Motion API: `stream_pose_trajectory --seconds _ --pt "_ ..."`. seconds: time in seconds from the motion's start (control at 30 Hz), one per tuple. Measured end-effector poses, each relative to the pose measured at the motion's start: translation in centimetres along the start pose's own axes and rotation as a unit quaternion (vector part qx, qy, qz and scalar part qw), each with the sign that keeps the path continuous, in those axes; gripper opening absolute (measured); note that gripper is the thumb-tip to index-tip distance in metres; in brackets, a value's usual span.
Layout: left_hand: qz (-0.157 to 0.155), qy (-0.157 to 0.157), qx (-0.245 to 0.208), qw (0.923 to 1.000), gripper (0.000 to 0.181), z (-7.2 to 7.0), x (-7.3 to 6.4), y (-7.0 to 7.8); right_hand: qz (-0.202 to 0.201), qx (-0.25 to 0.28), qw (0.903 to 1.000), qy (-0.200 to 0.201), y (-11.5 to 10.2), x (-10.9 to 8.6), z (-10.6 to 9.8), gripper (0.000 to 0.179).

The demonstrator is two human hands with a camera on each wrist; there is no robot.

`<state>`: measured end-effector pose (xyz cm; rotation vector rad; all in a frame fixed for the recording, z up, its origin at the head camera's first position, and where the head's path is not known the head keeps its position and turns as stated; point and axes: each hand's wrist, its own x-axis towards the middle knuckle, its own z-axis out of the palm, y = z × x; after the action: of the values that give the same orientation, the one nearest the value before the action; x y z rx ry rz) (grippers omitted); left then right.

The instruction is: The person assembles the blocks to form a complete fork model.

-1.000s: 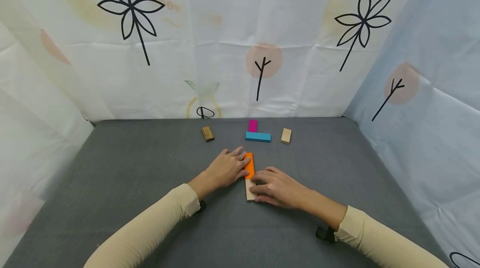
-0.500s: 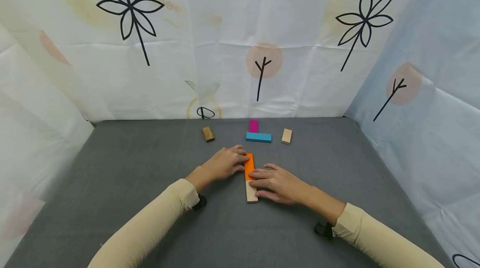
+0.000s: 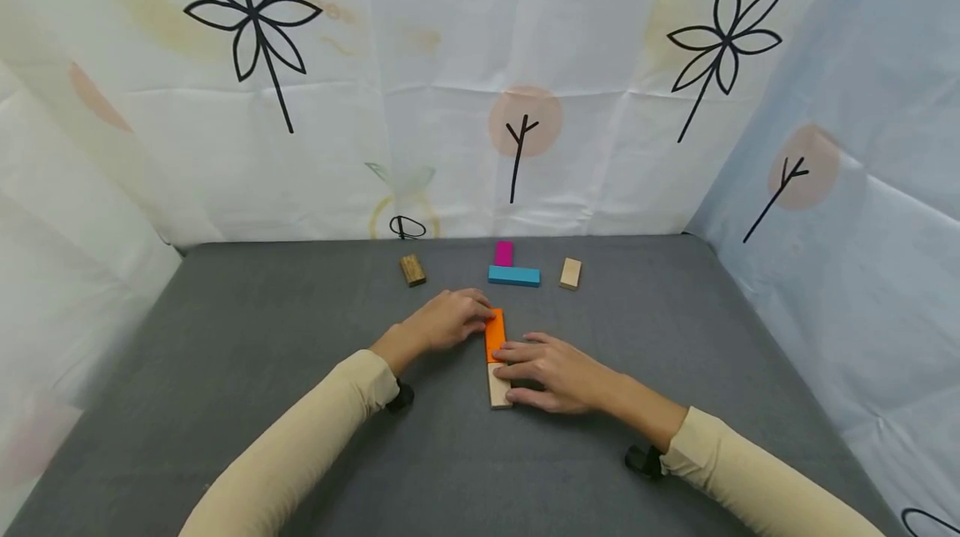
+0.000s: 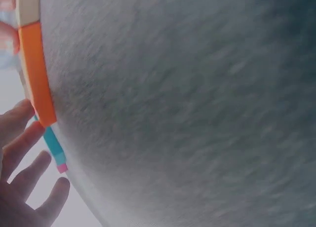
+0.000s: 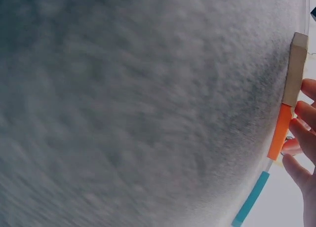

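Note:
An orange block (image 3: 494, 333) and a pale wooden block (image 3: 499, 393) lie end to end in one line on the grey cloth, the orange one farther away. My left hand (image 3: 444, 320) touches the far end of the orange block with its fingertips, the thumb beside its left edge. In the left wrist view the other fingers of that hand (image 4: 29, 182) are spread apart. From the right, my right hand (image 3: 553, 374) rests its fingertips over the joint between the two blocks. The right wrist view shows the orange block (image 5: 280, 133) meeting the pale block (image 5: 295, 71), fingertips along their side.
Farther back, a blue block (image 3: 514, 276) lies crosswise with a magenta block (image 3: 504, 253) behind it. To the left is a dark brown wooden block (image 3: 412, 270), to the right a small pale block (image 3: 571, 273). A white printed curtain (image 3: 450, 103) hangs behind the table.
My left fingers have drawn back from across the orange block to its far left end. The right hand has shifted slightly away from me, its fingers reaching from the pale block onto the orange one.

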<state>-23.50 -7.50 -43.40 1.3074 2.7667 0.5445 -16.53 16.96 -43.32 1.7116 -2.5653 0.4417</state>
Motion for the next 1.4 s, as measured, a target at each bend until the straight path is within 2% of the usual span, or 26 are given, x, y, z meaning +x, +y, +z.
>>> stream_pose_trajectory --seconds 0.1,0.23,0.37,0.5,0.7,0.8,1.1,1.4 --pt "-0.02 0.01 0.0 0.9997 0.028 -0.2 0.5 -0.5 0.003 0.002 0.9999 -0.01 -0.1 0.3 -0.2 0.037" --pt "-0.063 0.011 0.009 0.9979 0.038 -0.4 1.3 -1.0 -0.004 -0.006 0.9999 -0.012 -0.2 0.6 -0.3 0.035" --pt "-0.086 -0.002 0.03 0.9959 0.045 -0.5 2.2 -1.4 -0.013 -0.016 0.9997 -0.009 -0.2 0.7 -0.2 0.034" --pt "-0.096 -0.024 0.058 0.9934 0.05 -0.4 3.1 -1.7 -0.017 -0.023 0.9996 -0.005 -0.3 0.8 -0.1 0.035" --pt "-0.118 -0.082 0.061 0.9877 0.056 -0.3 3.9 -1.8 -0.008 -0.018 0.9998 -0.007 -0.3 0.7 -0.2 0.035" --pt "-0.128 -0.099 0.06 0.9851 0.057 -0.2 3.8 -1.8 -0.007 -0.016 0.9998 -0.008 -0.3 0.7 -0.2 0.035" --pt "-0.115 -0.103 0.073 0.9853 0.06 -0.4 3.0 -2.1 -0.005 -0.024 0.9997 -0.009 0.1 0.3 -0.2 0.035" --pt "-0.114 -0.096 0.075 0.986 0.059 -0.8 1.3 -2.2 -0.006 -0.031 0.9995 -0.005 0.1 0.3 -0.1 0.035"
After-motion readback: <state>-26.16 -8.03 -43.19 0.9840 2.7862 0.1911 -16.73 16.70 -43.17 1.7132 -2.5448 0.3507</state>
